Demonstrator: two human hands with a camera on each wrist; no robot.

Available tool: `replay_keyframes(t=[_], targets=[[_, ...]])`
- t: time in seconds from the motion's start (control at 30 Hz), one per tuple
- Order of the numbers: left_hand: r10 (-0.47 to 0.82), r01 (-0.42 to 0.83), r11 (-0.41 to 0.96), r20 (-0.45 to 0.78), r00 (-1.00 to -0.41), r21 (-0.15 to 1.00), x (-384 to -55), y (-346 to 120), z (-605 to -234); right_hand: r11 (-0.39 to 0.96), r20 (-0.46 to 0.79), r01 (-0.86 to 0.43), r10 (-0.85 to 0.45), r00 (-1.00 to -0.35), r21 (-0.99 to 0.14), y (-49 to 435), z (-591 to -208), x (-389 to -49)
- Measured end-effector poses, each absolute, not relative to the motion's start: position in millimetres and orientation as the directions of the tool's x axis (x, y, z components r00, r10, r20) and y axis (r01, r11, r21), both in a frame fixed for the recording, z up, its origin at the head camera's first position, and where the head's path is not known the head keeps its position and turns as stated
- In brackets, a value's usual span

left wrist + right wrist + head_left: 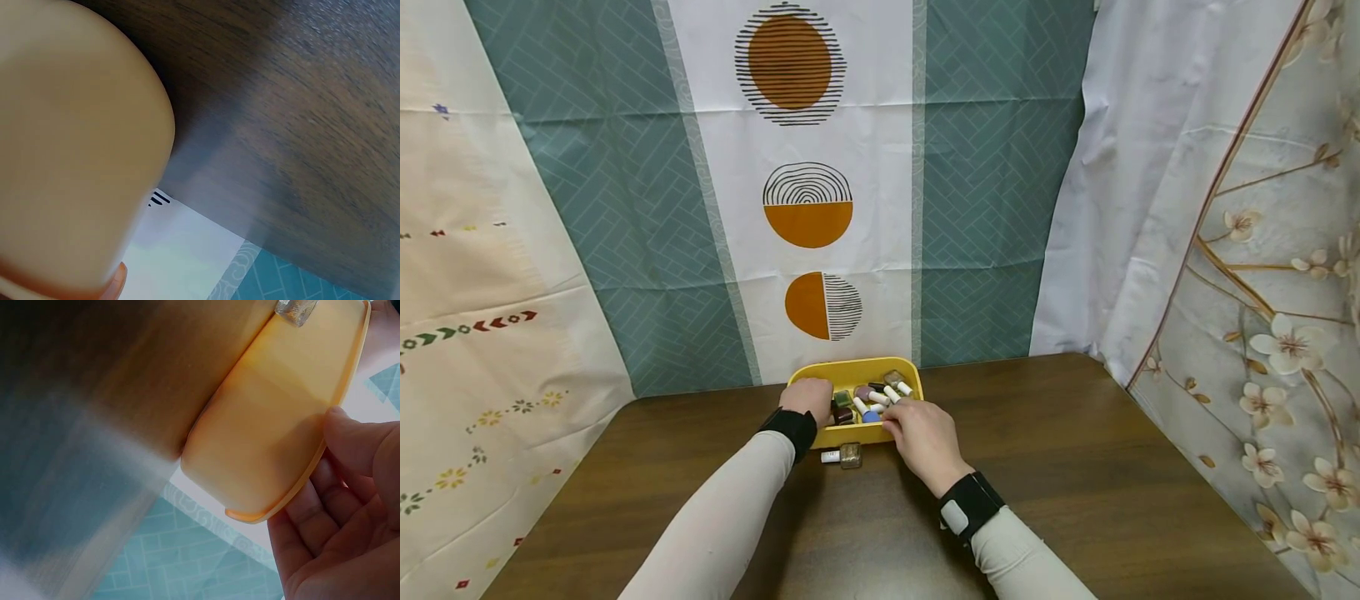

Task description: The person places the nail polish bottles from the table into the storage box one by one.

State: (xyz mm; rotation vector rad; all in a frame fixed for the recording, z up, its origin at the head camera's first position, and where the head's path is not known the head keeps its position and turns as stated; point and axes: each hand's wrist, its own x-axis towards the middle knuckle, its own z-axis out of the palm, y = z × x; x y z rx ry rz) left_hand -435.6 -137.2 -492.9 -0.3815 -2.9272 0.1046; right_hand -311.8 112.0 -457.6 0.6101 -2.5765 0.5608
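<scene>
A yellow plastic bin [850, 435] sits at the back of the table with several small nail polish bottles [868, 415] lying jumbled inside. My left hand [807, 397] grips its left end; in the left wrist view the bin's wall [81, 137] fills one side and only a fingertip [115, 282] shows by the rim. At the right front corner my right hand [923, 435] holds the rim, the thumb [353, 440] on the outer side and the fingers curled past the edge. One nail polish bottle [850, 456] with a white cap lies on the table just before the bin.
The brown wooden table [1022, 467] extends to both sides and toward me. Right behind the bin hangs a teal and white curtain [981, 308] with orange circle shapes. Patterned cloths [1285, 400] hang at the left and right.
</scene>
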Motion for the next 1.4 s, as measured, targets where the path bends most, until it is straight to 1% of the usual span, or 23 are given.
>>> replay_keyframes(t=[0.13, 0.23, 0.37, 0.4, 0.53, 0.7, 0.83, 0.97, 1.17, 1.4], targets=[[0.235, 0.228, 0.972, 0.146, -0.961, -0.062, -409, -126, -464, 0.818, 0.491, -0.499, -0.322, -0.810, -0.287, 111, -457, -312], [0.232, 0.226, 0.973, 0.157, -0.960, -0.055, -386, -119, -444, 0.817, 0.486, -0.498, -0.322, -0.812, -0.291, 111, -456, -312], [0.233, 0.231, 0.972, 0.212, -0.949, -0.032, -381, -119, -442, 0.817, 0.480, -0.495, -0.322, -0.816, -0.294, 110, -454, -311], [0.218, 0.221, 0.975, 0.215, -0.952, -0.009, -376, -117, -437, 0.817, 0.479, -0.495, -0.322, -0.817, -0.295, 111, -454, -311], [0.202, 0.228, 0.972, 0.298, -0.933, 0.053, -369, -116, -434, 0.816, 0.479, -0.496, -0.321, -0.817, -0.299, 112, -454, -311], [0.211, 0.266, 0.959, 0.379, -0.901, 0.097, -358, -116, -433, 0.811, 0.489, -0.499, -0.316, -0.813, -0.305, 114, -455, -311], [0.234, 0.307, 0.945, 0.428, -0.873, 0.109, -350, -114, -433, 0.813, 0.491, -0.496, -0.312, -0.813, -0.305, 116, -457, -312], [0.261, 0.344, 0.932, 0.446, -0.856, 0.115, -340, -110, -431, 0.816, 0.486, -0.493, -0.313, -0.816, -0.302, 116, -458, -313], [0.257, 0.369, 0.914, 0.459, -0.850, 0.171, -321, -105, -421, 0.817, 0.484, -0.494, -0.317, -0.816, -0.297, 116, -457, -315], [0.337, 0.472, 0.868, 0.514, -0.788, 0.155, -290, -105, -425, 0.813, 0.480, -0.500, -0.325, -0.815, -0.298, 114, -458, -315]])
